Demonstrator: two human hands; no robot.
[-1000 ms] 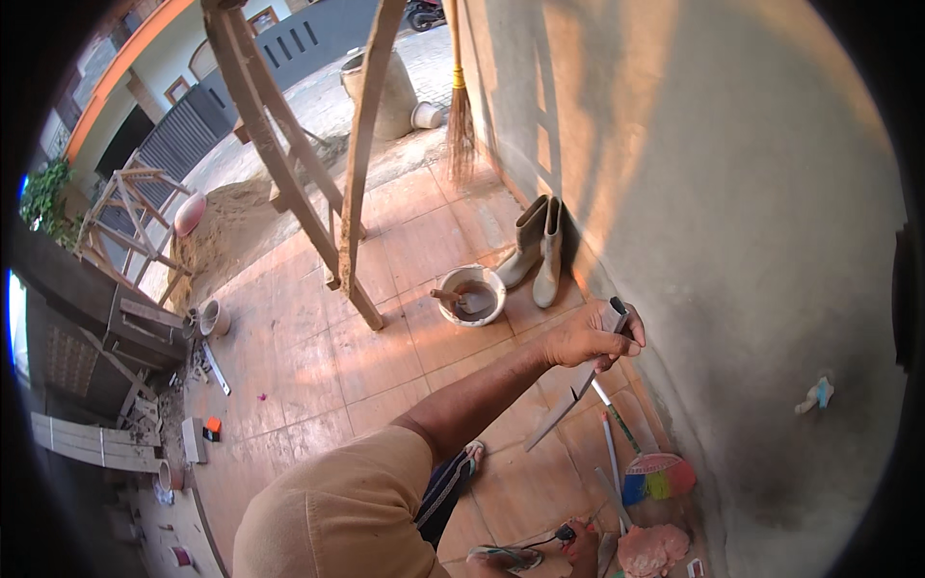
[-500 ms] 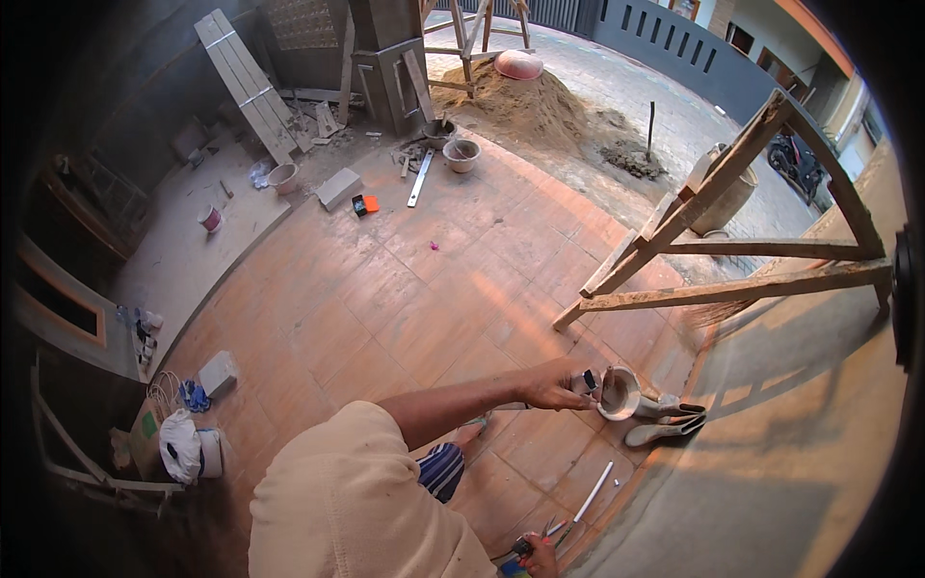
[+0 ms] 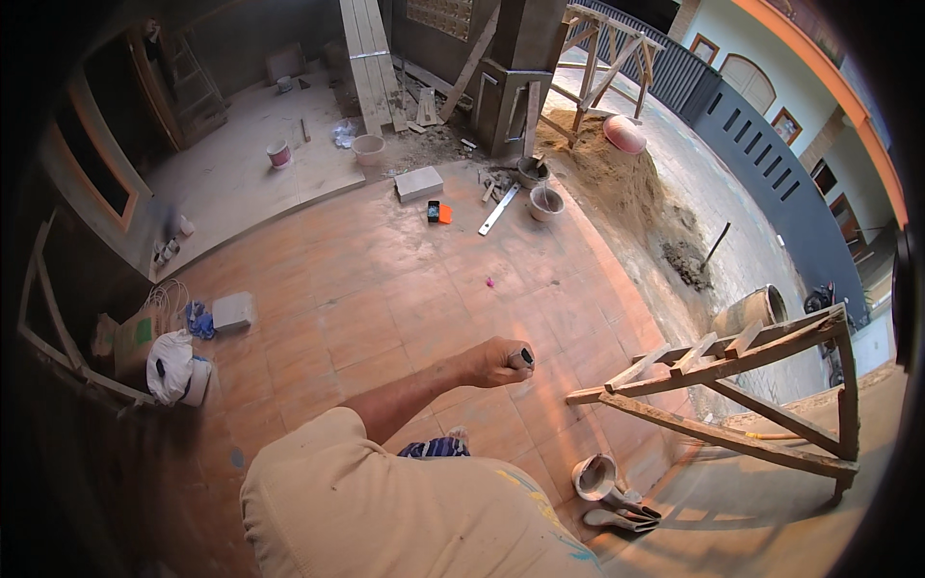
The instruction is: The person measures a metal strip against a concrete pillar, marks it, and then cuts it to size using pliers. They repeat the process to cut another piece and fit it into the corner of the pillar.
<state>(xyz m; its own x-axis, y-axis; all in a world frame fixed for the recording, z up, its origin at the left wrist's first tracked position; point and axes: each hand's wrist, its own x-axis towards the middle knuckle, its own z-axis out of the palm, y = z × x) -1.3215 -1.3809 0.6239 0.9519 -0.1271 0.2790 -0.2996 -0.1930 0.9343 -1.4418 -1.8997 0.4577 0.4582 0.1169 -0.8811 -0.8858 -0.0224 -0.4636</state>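
My left hand (image 3: 489,362) reaches out over the tiled floor (image 3: 385,313) with its fingers closed. A small grey piece with a dark end (image 3: 521,358) pokes out of its grip; its kind is not clear. Striped blue cloth (image 3: 429,448) and part of a foot show below that forearm. To the right of the hand, apart from it, a pale bucket (image 3: 594,476) stands beside a pair of grey boots (image 3: 621,520). My right hand is out of sight beyond my beige shirt (image 3: 405,511).
A wooden trestle (image 3: 732,438) stands at the right by the wall. Farther off are a spirit level (image 3: 498,210), mortar buckets (image 3: 545,203), a light block (image 3: 418,184), a black-and-orange item (image 3: 439,213) and a sand heap (image 3: 626,178). A white bag (image 3: 171,368) sits at the left.
My left hand has moved away from the bucket, still gripping the grey piece. The view has swung, shifting the far things right. My right hand, with a dark tool in it earlier, has left the view.
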